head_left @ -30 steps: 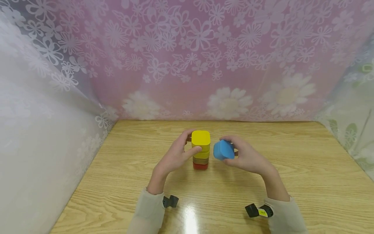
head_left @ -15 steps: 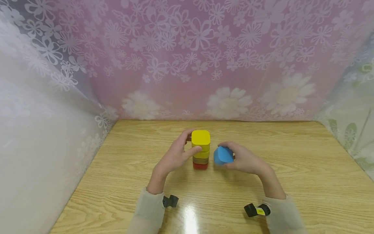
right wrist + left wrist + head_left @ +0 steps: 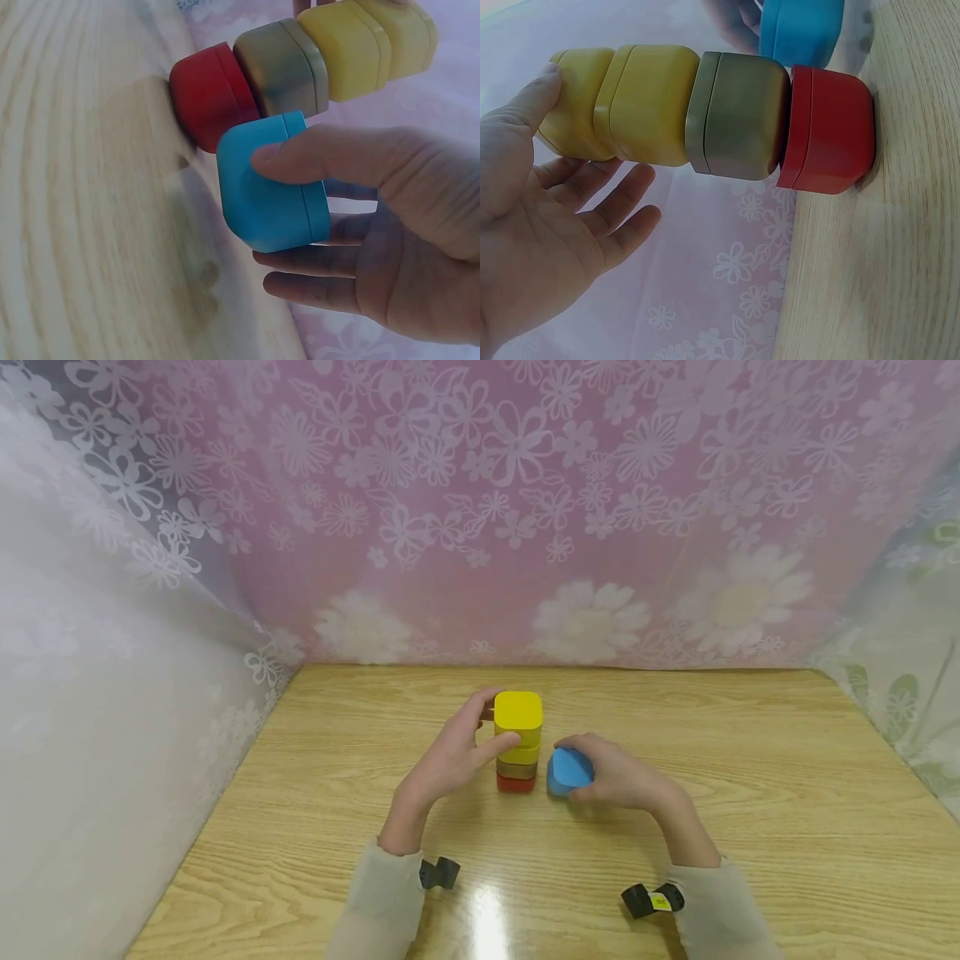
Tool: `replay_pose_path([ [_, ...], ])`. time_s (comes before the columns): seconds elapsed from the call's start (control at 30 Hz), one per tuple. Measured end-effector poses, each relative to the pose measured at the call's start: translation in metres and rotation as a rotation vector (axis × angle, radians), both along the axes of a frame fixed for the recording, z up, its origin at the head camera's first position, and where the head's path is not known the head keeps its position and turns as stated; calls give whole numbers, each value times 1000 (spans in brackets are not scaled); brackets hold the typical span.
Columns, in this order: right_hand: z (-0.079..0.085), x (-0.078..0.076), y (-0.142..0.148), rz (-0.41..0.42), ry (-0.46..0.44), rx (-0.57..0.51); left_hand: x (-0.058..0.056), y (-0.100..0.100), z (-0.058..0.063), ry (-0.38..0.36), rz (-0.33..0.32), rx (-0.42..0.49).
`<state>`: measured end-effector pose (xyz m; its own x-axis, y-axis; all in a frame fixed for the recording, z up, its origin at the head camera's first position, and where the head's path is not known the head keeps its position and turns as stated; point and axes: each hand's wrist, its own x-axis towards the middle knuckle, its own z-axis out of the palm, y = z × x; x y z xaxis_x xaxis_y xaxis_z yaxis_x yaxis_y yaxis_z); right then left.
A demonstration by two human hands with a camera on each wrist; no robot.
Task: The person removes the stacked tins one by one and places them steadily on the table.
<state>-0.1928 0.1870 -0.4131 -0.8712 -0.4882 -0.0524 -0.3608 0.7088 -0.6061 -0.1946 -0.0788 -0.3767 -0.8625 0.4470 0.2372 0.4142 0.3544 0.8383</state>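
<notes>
A stack of small lidded boxes with rounded corners stands upright on the table. Lowest is a red box [image 3: 831, 129], then an olive-gold box [image 3: 739, 116], a yellow box [image 3: 649, 103] and a second yellow box [image 3: 517, 712] on top. My left hand [image 3: 448, 756] holds the top yellow box between thumb and fingers. Just right of the stack, my right hand [image 3: 626, 779] grips a blue box [image 3: 262, 187] of the same shape, thumb on one side and fingers opposite. A narrow gap shows between the blue box and the table in the left wrist view.
The wooden table [image 3: 337, 718] extends around both hands. A pink floral curtain [image 3: 480, 527] hangs behind its far edge, with pale sheets at both sides. Black wrist cameras [image 3: 651, 900] sit at the sleeve cuffs.
My right hand has lowered the blue box toward the table beside the stack and turned it more upright. The left hand keeps its hold on the top yellow box.
</notes>
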Motion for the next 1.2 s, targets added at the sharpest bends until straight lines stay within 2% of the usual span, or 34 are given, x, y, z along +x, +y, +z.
replay_pose_path([
  [0.5, -8, -5, -5, -25, -31, 36, -2, 1, 1, 3, -3, -12],
  [1.07, -11, -6, -7, -31, -37, 15, -2, 0, 0, -3, -4, -8],
  [1.2, -10, -5, -6, -41, -26, -34, -2, 0, -1, -10, 1, -11],
])
